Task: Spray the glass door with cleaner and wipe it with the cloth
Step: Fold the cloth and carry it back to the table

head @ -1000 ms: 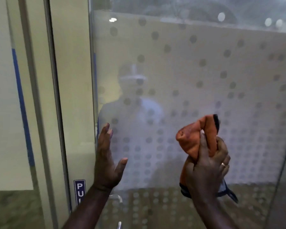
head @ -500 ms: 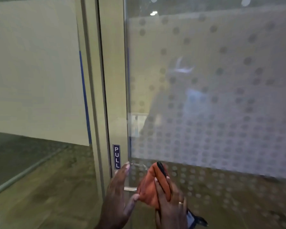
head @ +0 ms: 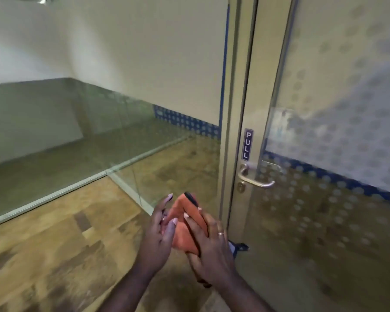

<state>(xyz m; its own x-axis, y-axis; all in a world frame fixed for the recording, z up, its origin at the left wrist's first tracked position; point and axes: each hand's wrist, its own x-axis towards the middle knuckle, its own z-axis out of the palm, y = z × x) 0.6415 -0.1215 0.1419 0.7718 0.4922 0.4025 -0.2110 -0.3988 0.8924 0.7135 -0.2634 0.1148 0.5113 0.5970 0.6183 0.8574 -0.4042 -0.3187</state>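
Observation:
The glass door (head: 338,113) fills the right side, frosted with a dot pattern and carrying a blue band low down. An orange cloth (head: 185,226) with a dark edge is bunched between both hands, low in the middle, away from the glass. My right hand (head: 208,246) grips the cloth from the right, a ring on one finger. My left hand (head: 159,233) touches the cloth's left side with its fingers spread. No spray bottle is visible.
A metal lever handle (head: 256,180) sits on the door frame below a blue PULL sign (head: 247,144). A fixed glass panel (head: 122,113) stands to the left of the frame. The floor (head: 54,255) is wood-patterned.
Both hands dropped from the glass, and my left hand came onto the cloth. The view swung left and down, so the door now sits at the right.

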